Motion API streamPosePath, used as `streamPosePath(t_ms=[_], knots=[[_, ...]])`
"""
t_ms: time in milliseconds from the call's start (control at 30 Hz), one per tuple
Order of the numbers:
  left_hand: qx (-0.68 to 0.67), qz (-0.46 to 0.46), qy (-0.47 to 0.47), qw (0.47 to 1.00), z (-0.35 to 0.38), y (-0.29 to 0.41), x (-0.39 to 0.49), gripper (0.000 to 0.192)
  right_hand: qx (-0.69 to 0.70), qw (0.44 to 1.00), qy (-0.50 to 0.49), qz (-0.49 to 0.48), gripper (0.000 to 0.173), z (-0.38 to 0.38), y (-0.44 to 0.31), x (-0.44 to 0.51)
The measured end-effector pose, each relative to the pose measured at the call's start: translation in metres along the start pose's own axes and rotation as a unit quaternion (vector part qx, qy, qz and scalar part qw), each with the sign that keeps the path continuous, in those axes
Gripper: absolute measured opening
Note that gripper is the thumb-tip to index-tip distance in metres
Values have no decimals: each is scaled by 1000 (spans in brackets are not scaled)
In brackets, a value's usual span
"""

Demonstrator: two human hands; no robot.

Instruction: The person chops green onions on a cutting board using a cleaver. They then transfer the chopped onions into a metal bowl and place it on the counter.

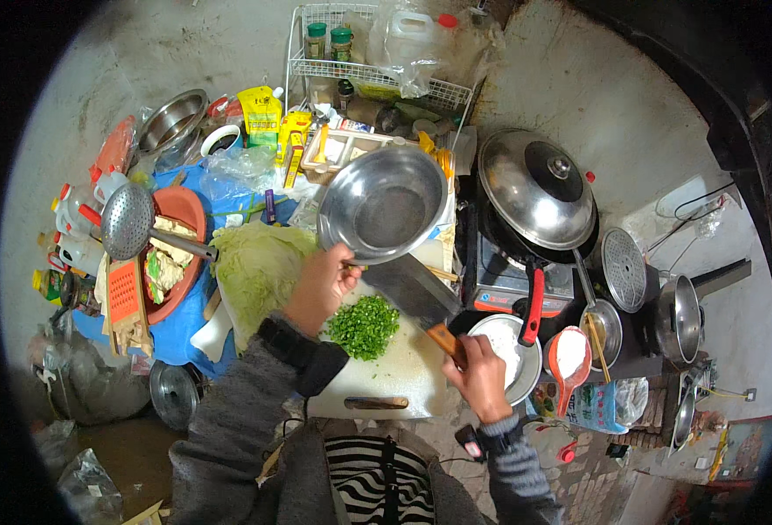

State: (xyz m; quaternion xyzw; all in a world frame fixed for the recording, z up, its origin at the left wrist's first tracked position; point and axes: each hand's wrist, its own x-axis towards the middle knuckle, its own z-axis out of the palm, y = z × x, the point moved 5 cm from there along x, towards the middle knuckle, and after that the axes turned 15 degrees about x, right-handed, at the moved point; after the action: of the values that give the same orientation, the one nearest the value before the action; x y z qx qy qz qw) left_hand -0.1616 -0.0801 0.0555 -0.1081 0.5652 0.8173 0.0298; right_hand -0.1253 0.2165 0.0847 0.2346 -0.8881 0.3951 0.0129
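Note:
My right hand (pixel 481 377) grips the wooden handle of a cleaver (pixel 418 289), whose broad dark blade slants up and left over the white cutting board (pixel 399 387). My left hand (pixel 323 289) has its fingers curled at the near rim of a stainless steel bowl (pixel 386 203). A bit of green shows at those fingertips; whether they also grip the rim I cannot tell. The bowl looks empty. Below the blade lies a heap of finely chopped green scallions (pixel 363 328) on the board. A large pale cabbage (pixel 261 262) rests left of my left hand.
Right of the board stand a bowl of white powder (pixel 507 348), a lidded wok (pixel 537 190) on a portable stove, and a red scoop (pixel 569 361). At left, a reddish basin (pixel 189 262) carries a skimmer (pixel 130 223) and grater (pixel 125 289). A wire rack (pixel 333 67) stands behind.

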Motion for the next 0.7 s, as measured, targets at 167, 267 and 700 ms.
streamPosePath(t_ms=[167, 267, 700], knots=[[220, 52, 26, 974, -13, 22, -13, 10, 157, 969, 70, 175, 26, -31, 10, -78], [67, -129, 55, 988, -13, 7, -11, 10, 342, 879, 80, 323, 24, -29, 21, -118], [67, -103, 97, 988, -5, -51, -2, 27, 591, 684, 30, 426, 44, 13, 51, -167]])
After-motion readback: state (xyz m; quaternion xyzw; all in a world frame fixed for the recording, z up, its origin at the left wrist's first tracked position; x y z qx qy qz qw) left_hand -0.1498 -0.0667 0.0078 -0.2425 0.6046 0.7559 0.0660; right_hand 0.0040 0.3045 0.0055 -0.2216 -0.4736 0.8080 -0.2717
